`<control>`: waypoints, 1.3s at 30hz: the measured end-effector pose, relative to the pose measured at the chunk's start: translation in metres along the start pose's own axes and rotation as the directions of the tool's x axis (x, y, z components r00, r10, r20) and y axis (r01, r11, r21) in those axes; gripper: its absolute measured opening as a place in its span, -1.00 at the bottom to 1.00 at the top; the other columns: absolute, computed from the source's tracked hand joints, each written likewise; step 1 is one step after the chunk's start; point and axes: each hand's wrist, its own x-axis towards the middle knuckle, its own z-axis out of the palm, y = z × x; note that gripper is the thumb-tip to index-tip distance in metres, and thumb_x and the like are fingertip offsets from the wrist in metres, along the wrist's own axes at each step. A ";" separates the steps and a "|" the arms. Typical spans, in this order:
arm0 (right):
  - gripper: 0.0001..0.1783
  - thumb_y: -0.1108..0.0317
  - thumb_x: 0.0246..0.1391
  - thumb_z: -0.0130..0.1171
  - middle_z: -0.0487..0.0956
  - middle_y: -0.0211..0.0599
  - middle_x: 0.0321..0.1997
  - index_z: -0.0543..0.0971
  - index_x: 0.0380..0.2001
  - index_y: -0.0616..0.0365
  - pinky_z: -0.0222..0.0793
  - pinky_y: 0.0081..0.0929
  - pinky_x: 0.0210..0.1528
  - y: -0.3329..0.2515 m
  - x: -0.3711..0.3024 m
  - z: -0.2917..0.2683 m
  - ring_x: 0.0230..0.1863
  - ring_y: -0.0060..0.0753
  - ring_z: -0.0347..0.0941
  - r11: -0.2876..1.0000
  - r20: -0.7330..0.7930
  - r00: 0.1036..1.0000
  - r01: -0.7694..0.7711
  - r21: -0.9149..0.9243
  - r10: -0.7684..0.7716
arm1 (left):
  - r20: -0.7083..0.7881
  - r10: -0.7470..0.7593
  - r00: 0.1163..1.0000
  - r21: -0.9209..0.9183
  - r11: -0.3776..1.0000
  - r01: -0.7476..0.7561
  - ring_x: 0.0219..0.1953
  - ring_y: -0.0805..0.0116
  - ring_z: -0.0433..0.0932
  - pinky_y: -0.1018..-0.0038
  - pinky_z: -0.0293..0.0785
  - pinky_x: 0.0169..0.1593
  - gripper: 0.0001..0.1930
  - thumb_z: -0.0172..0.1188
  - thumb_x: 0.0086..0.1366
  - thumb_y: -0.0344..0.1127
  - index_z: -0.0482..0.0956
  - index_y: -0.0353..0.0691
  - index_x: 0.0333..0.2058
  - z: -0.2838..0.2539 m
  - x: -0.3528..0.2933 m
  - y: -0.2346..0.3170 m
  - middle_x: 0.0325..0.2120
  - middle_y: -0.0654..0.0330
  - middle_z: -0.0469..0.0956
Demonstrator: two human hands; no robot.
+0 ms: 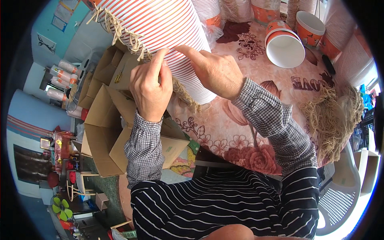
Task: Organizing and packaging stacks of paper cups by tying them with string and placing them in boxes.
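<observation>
A long stack of nested orange-and-white paper cups [160, 24] lies slanted on the table in front of me. Tan twine ends [120, 34] with knots hang in a row along its left side. My left hand [152, 86] is closed beside that row, its index finger and thumb drawn together near the cup rims. Against the rims, my right hand [218, 74] has its fingers bent and its index fingertip close to the left one. Whatever thin thing lies between the fingers is too small or hidden to make out.
Two more groups of cups, one tipped cup pair [285, 50] and one upright stack [310, 28], stand at the back right. A bundle of tan twine [330, 120] lies on the right of the flowered tablecloth [248, 116]. Open cardboard boxes [106, 128] sit left, a chair [340, 196] right.
</observation>
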 end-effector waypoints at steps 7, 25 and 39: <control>-0.36 0.41 0.13 0.10 0.57 -0.41 -0.50 0.26 0.28 -0.23 0.44 -0.43 -0.68 -0.003 0.009 -0.006 -0.58 -0.37 0.56 0.999 -0.010 1.000 0.019 -0.038 -0.019 | -0.006 0.017 1.000 -0.014 1.000 -0.017 -0.49 0.26 0.55 0.33 0.42 -0.18 -0.65 0.18 0.19 -0.51 0.58 -0.13 -0.03 -0.001 0.000 0.000 -0.52 0.22 0.60; -0.36 0.45 0.09 0.12 0.57 -0.42 -0.50 0.29 0.26 -0.16 0.45 -0.46 -0.65 -0.003 0.018 -0.008 -0.56 -0.39 0.56 0.998 -0.026 0.998 0.063 -0.032 -0.064 | 0.010 0.013 1.000 -0.007 1.000 -0.012 -0.49 0.31 0.54 0.34 0.42 -0.17 -0.66 0.17 0.20 -0.49 0.58 -0.13 -0.02 -0.001 -0.001 -0.003 -0.56 0.27 0.55; -0.24 0.37 0.06 0.11 0.52 -0.39 -0.61 0.20 0.35 -0.30 0.46 -0.43 -0.64 0.009 0.010 -0.012 -0.61 -0.40 0.55 0.993 0.044 0.996 0.082 -0.087 -0.078 | 0.019 0.019 1.000 -0.011 1.000 -0.019 -0.48 0.29 0.55 0.33 0.43 -0.18 -0.65 0.18 0.19 -0.51 0.57 -0.14 -0.02 0.002 0.000 -0.003 -0.54 0.26 0.57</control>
